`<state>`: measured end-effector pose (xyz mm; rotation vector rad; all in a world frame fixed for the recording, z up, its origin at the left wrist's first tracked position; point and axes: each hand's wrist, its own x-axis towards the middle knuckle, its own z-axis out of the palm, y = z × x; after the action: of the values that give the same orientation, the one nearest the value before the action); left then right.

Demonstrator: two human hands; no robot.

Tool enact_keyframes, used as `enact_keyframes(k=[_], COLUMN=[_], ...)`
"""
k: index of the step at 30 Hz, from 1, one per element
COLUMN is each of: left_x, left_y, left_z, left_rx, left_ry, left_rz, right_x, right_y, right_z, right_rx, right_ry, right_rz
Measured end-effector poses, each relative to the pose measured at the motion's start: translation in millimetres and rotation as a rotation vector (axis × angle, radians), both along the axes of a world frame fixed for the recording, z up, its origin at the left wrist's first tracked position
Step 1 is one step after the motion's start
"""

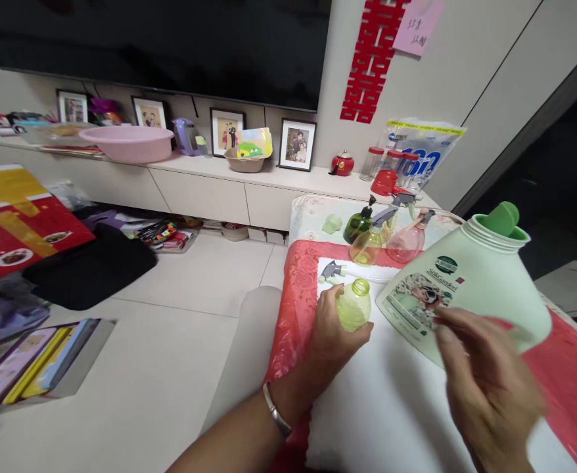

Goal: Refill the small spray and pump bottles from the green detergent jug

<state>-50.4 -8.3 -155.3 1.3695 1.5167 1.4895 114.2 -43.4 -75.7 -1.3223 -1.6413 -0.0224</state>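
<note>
My left hand (335, 328) is wrapped round a small yellow-green bottle (354, 306) whose mouth is uncovered. Beyond it a grey spray head (334, 269) lies on the white cloth (367, 401). A large pale green jug (485, 282) with a green scoop (503, 219) in its mouth stands to the right. In front of the jug is my right hand (485, 381), blurred, with fingers bent and the thumb near the index finger; whether anything is between them is hidden. Behind stand a yellow spray bottle (366, 247), a pink spray bottle (407, 243) and a dark green pump bottle (357, 225).
Red cloth (296, 282) covers the table under the white one. A long cabinet (204, 190) behind bears picture frames, a pink basin (131, 143) and a red pot (342, 163). On the floor at left are a black bag (91, 269) and a box of books (84, 368).
</note>
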Motion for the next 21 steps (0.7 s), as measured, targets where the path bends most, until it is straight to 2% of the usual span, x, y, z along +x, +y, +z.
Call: enact_keyframes(k=[1, 3, 5, 8, 10, 15, 21], left_x=[-0.9, -2.8, -4.2, -5.1, -5.0, -3.6, -3.2], left_y=[0.7, 2.6, 4.1, 5.2, 5.4, 6.1, 5.8], left_z=[-0.6, -2.0, -3.3, -4.4, -4.6, -6.1, -7.9], left_rx=[0.001, 0.003, 0.006, 0.002, 0.009, 0.036, 0.036], left_ry=[-0.008, -0.027, -0.046, -0.063, -0.059, -0.031, 0.001], left_rz=[0.039, 0.101, 0.125, 0.138, 0.138, 0.147, 0.140], right_x=[-8.9, -23.9, -36.6, -53.5, -63.3, -79.7, -84.1], right_y=[10.4, 40.3, 76.8, 126.4, 147.4, 161.7, 168.1], right_z=[-0.1, -2.9, -8.1, -17.6, -23.5, -33.7, -33.2], right_rx=[-0.017, -0.196, -0.436, -0.613, -0.701, -0.870, -0.857], right_ry=[-0.027, -0.056, -0.115, -0.242, -0.372, -0.673, -0.808], right_rz=[0.132, 0.266, 0.256, 0.216, 0.152, 0.093, 0.104])
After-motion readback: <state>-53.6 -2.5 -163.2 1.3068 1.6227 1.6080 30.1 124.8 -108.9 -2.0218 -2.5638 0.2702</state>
